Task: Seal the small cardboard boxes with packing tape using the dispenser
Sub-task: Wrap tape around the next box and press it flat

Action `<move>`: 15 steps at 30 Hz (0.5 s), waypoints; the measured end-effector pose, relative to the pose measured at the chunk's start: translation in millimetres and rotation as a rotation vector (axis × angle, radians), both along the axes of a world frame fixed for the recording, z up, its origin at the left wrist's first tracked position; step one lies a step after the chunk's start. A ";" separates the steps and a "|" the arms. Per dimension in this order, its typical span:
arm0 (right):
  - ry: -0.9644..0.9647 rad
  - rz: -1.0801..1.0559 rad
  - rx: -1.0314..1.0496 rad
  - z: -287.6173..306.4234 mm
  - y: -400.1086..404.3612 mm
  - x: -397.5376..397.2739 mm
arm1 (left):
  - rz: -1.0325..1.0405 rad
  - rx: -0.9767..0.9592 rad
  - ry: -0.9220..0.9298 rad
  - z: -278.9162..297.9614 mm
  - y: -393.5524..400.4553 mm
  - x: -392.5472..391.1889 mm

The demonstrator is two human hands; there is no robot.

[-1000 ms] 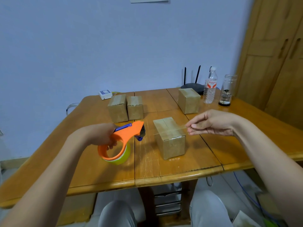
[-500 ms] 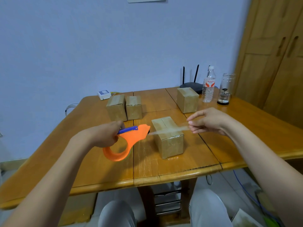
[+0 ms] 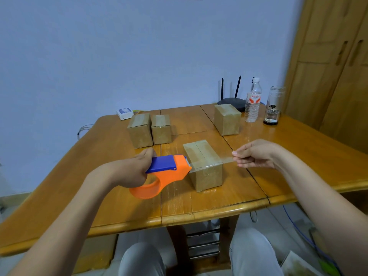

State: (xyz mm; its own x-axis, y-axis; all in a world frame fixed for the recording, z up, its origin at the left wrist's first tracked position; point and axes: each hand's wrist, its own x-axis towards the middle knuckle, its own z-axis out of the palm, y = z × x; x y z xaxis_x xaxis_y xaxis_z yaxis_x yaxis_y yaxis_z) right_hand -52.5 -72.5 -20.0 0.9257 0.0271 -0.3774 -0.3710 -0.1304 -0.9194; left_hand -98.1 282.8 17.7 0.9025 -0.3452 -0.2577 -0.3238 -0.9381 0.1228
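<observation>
A small cardboard box [image 3: 205,170] stands on the wooden table [image 3: 199,204] in front of me, its top seam running away from me. My left hand [image 3: 137,170] grips the orange and blue tape dispenser [image 3: 165,172], whose mouth sits at the box's left top edge. A strip of clear tape [image 3: 225,159] stretches from the dispenser across the near part of the box top. My right hand [image 3: 256,156] pinches the strip's free end just right of the box.
Two more boxes [image 3: 149,130] stand side by side behind the dispenser, and a third box [image 3: 227,118] at the back right. A water bottle [image 3: 253,100], a glass jar [image 3: 273,106], a black router [image 3: 231,100] and a white adapter [image 3: 124,113] line the far edge.
My left hand has turned the dispenser upright and brought it right, up to the box's left edge. The tape strip has dropped lower across the box top, my right hand still holding its end.
</observation>
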 end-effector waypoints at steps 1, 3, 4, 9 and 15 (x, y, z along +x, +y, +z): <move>-0.001 0.004 -0.009 -1.4 0.0 0.9 | 0.001 0.002 0.002 -1.0 -1.0 0.4; 0.000 0.011 -0.026 -4.6 0.2 2.5 | 0.007 0.012 0.003 -3.9 -2.1 1.0; 0.004 0.013 -0.037 -6.7 0.6 2.9 | 0.008 0.016 0.001 -6.1 -2.3 1.5; 0.039 0.026 -0.061 -22.6 4.3 1.1 | -0.006 -0.008 -0.005 -21.4 -3.0 2.5; 0.048 0.019 -0.030 -29.9 6.2 -0.3 | -0.014 -0.043 0.008 -28.7 0.5 4.2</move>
